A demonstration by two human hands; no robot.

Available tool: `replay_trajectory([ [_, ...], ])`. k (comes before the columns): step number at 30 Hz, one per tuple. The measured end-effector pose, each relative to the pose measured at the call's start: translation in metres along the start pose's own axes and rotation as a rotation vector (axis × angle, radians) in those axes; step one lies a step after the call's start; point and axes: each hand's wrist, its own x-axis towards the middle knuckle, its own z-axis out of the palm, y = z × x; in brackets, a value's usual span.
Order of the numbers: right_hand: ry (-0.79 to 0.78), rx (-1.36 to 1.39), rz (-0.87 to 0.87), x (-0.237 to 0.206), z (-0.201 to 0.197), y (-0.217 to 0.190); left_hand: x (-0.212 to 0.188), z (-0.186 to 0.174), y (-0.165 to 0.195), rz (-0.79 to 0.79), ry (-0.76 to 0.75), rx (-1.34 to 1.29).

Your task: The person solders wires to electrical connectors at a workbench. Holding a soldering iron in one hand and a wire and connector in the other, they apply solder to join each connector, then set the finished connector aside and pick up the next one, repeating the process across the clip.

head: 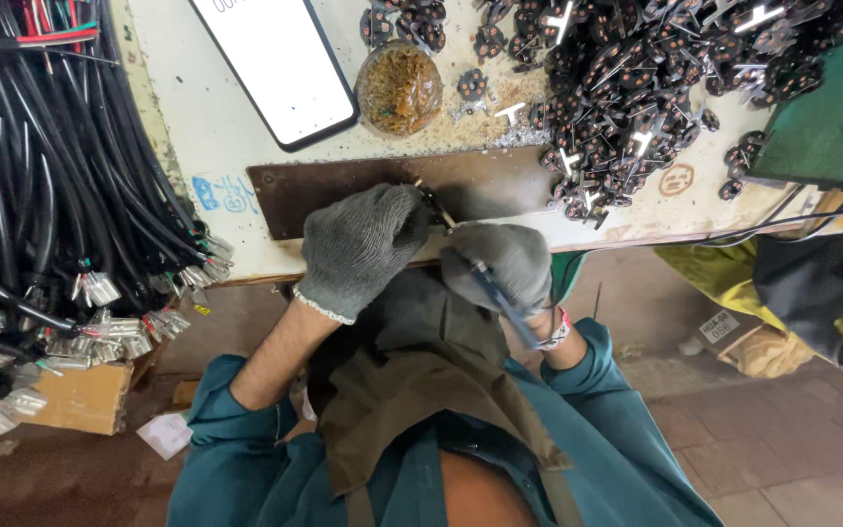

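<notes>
Nearest the camera are the person's teal sleeves and a brown apron (421, 390), and just beyond them two grey-gloved hands meeting at the near edge of the table (197, 127). The left hand (361, 246) is clenched over a small part that the glove hides; only a thin metal tip (420, 183) pokes out past its knuckles. The right hand (500, 262) is closed around a slim dark-handled tool (495, 293), whose shaft runs up and left so that its working end (438, 208) touches the left hand's fingers. The small part thus sits inside the left grip, right against the tool's point, over a dark metal plate (343, 190) fixed along the table's near edge.

By the look of it, the step in hand is working the tool into the held part, pressing or prying at a contact. The next move would call for a steady left grip and fine control of the tool tip, since the part is tiny and mostly covered.

Further out, a heap of small black parts with metal prongs (636, 88) fills the table's far right corner. A round tub of brownish paste (399, 88) and a phone (280, 63) lie toward the far edge. Bundled black cables with metal terminals (41, 195) hang off the left edge.
</notes>
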Motion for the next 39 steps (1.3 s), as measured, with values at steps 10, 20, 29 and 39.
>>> replay_trajectory([
  [10, 0.346, 0.628, 0.529, -0.106, -0.001, 0.047, 0.002, -0.02, 0.007, -0.039, 0.007, -0.128],
  [20, 0.189, 0.207, 0.338, -0.065, 0.048, 0.04, 0.003, -0.02, 0.007, -0.034, -0.034, -0.114],
  [29, 0.01, -0.108, 0.334, -0.008, 0.014, -0.04, 0.009, -0.023, 0.021, -0.232, -0.082, -0.223],
  [39, -0.01, 0.226, 0.485, -0.019, 0.017, -0.045, 0.007, -0.02, 0.034, -0.204, 0.016, -0.283],
])
